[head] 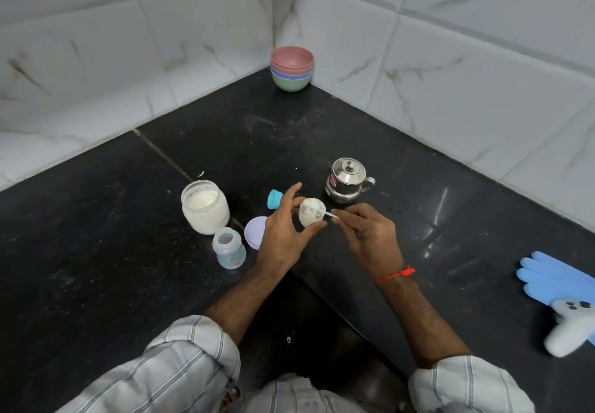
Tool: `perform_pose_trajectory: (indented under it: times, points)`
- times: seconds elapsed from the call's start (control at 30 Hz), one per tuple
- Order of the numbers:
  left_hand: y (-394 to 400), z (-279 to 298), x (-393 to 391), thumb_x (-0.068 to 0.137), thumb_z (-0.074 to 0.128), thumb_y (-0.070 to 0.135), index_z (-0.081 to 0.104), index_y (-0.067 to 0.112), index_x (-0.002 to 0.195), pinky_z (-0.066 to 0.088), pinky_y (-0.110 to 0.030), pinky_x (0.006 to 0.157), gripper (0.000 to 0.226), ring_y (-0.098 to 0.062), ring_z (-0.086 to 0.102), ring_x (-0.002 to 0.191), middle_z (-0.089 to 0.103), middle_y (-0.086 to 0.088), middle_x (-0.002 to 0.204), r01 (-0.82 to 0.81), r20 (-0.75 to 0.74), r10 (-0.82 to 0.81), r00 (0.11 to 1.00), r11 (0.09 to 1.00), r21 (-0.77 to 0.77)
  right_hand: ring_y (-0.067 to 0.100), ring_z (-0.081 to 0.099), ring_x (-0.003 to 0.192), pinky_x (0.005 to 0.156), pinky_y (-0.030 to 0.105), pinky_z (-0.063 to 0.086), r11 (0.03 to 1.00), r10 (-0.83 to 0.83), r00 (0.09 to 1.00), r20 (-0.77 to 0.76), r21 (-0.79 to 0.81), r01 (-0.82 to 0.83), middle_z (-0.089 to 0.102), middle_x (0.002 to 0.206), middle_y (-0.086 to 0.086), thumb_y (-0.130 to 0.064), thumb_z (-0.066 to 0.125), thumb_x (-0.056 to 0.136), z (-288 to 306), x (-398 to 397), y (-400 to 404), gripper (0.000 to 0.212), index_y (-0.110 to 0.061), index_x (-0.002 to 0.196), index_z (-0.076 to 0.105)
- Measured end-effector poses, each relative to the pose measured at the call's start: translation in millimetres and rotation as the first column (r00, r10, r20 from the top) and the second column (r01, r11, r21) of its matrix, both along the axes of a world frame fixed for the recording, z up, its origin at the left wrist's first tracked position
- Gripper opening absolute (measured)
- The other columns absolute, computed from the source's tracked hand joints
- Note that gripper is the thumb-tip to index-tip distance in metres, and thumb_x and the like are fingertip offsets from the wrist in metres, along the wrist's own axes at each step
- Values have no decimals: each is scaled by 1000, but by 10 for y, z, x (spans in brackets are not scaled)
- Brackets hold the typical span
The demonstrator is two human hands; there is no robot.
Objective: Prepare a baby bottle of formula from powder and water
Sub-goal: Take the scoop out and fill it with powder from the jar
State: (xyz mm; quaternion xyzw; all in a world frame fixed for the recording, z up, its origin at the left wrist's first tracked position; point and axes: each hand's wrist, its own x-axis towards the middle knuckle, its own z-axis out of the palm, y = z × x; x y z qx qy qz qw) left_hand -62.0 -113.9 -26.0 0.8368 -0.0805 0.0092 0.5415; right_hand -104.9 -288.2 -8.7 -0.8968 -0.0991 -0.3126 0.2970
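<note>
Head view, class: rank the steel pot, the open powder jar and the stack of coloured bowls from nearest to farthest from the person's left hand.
Measured from the left hand:
1. Steel pot, just beyond the hands, to the right.
2. Open powder jar, to the left, only a little farther than the pot, so a close call.
3. Stack of coloured bowls, far back in the tiled corner, clearly farthest.

1. I saw both sleeves rolled up near the elbows, of pale grey-white cloth with thin darker stripes.
2. The forearms below them were bare.
3. A red thread was tied round the right wrist, its knot on the outer side.
4. Both hands were bare, without rings.
</note>
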Motion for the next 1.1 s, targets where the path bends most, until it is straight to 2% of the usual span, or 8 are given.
perform_pose_trajectory:
  times: [0.2,0.33,0.53,0.7,0.83,0.93,1.03,1.1]
  points:
    - [75,70,-16,80,84,33,35,26,152,50,-22,97,88,-1,61,110,66,14,125,-7,10,7,1000,1000,26,15,66,78,77,10,47,1000,-12,1000,6,2,12,69,89,6,-19,68,94,-15,-69,52,20,-7,105,80]
    - [120,116,-47,81,83,32,34,25,153,40,0,86,88,2,54,108,63,16,123,-14,4,14,1000,998,67,14,65,79,76,17,51,1000,-18,1000,25,8,18,69,90,6,-15,72,93,-14,-91,64,17,-7,106,80]
    - [165,121,-85,80,84,32,34,26,153,49,-24,98,89,-4,60,116,65,9,129,-10,-5,10,1000,998,61,15,67,76,71,25,54,999,37,998,-56,-4,-37,69,89,5,-16,72,91,-31,-71,83,18,-9,105,80]
    - [180,110,-95,80,84,30,34,26,153,47,-17,93,89,3,54,108,65,9,127,-10,-16,11,1000,999,52,9,63,77,76,7,45,999,32,998,-62,33,-30,69,89,3,-14,72,91,36,-76,114,17,-9,105,80]
    - [194,83,-75,81,83,29,35,24,153,48,-22,97,87,0,55,111,65,9,128,-1,-5,1,1000,999,43,12,62,77,71,20,52,998,53,993,-103,-27,-56,66,90,2,-14,72,92,21,-62,98,18,-11,108,79]
    - [200,33,-71,81,84,26,38,22,151,41,-3,89,85,0,56,109,64,14,121,-1,1,1,1000,999,36,14,62,77,71,19,50,996,68,990,-123,-41,-74,65,90,2,-13,69,92,30,-30,99,20,-11,109,79]
    - [207,-7,-72,80,85,25,40,21,150,35,3,88,84,1,56,110,65,14,121,-14,14,14,1000,1000,17,10,62,79,76,7,43,990,67,952,-299,142,-25,68,89,0,-10,69,94,108,-34,139,18,-15,106,80]
    - [222,-32,-96,79,85,25,39,22,151,32,6,90,86,8,55,112,63,16,124,-24,4,24,1000,1000,10,9,63,76,75,16,46,930,111,864,-491,357,84,72,83,-4,-12,69,95,146,6,155,14,-18,98,81]
